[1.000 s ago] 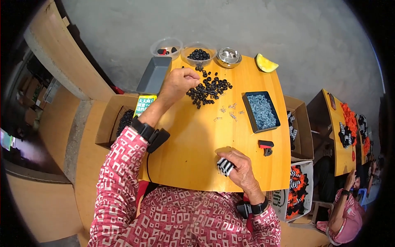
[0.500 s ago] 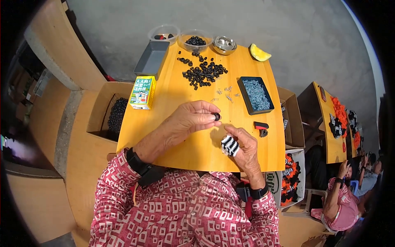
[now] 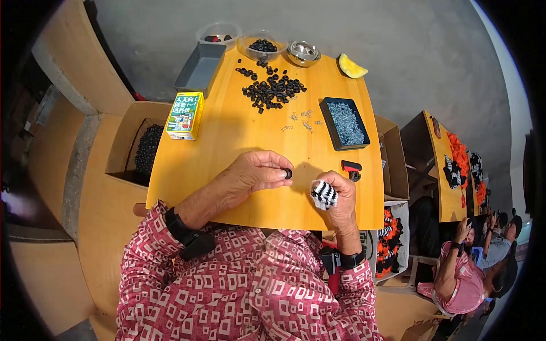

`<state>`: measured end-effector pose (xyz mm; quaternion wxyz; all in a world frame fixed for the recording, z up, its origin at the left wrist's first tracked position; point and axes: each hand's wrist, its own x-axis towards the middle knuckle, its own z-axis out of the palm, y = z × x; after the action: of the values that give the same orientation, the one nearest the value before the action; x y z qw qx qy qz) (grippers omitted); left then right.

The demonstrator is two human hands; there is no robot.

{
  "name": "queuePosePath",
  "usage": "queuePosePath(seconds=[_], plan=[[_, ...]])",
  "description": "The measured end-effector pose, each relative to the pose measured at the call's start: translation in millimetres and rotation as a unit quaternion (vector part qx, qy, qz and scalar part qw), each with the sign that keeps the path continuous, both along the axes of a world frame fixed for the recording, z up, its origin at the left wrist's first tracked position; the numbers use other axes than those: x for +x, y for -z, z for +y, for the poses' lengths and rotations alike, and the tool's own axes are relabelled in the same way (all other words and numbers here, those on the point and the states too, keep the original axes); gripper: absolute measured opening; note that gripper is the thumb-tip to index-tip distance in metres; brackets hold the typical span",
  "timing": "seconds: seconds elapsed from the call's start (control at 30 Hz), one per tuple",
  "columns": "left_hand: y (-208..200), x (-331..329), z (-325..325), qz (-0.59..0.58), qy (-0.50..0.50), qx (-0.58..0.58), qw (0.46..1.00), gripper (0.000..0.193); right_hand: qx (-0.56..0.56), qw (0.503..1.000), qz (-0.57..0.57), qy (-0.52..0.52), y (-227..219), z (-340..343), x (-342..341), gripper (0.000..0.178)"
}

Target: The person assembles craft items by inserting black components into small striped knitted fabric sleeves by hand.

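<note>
My left hand is closed in a pinch above the front of the table. Between thumb and fingertips it grips a small round black bead-like part. Just to the right, my right hand is closed around a black-and-white striped knitted piece, its striped side turned toward the left hand. The two held things are apart. Beyond the hands lies a loose pile of similar black parts. Several small clear pieces are scattered nearer me. A red-and-black item sits beyond my right hand, with a small black piece against it.
A dark tray of tiny pale pieces stands at right. Plastic bowls, a metal bowl, a yellow wedge, a grey bin and a yellow-green box ring the wooden table. A co-worker sits at right.
The view has shifted a little. Against the table, my left hand has drawn nearer me with the black part, and my right hand has moved slightly right with the knitted piece.
</note>
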<state>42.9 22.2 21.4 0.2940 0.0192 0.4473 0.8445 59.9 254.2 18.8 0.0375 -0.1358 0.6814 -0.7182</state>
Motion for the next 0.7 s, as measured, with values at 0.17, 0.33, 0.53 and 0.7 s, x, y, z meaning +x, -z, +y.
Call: queuePosePath(seconds=[0.17, 0.33, 0.53, 0.7], plan=[[6, 1, -4, -0.004, -0.003, 0.007, 1.0, 0.025, 0.048, 0.998, -0.041, 0.007, 2, -3, -4, 0.008], [10, 3, -13, -0.007, -0.012, -0.012, 1.0, 0.024, 0.103, 0.995, -0.013, 0.01, 1, -5, -17, 0.006], [18, 1, -18, -0.011, -0.027, -0.018, 0.999, 0.023, 0.235, 0.968, 0.093, -0.001, -12, -15, -50, 0.026], [16, 2, -20, -0.011, -0.047, -0.025, 0.999, 0.022, 0.374, 0.882, 0.283, 0.042, -1, -29, -101, 0.03]])
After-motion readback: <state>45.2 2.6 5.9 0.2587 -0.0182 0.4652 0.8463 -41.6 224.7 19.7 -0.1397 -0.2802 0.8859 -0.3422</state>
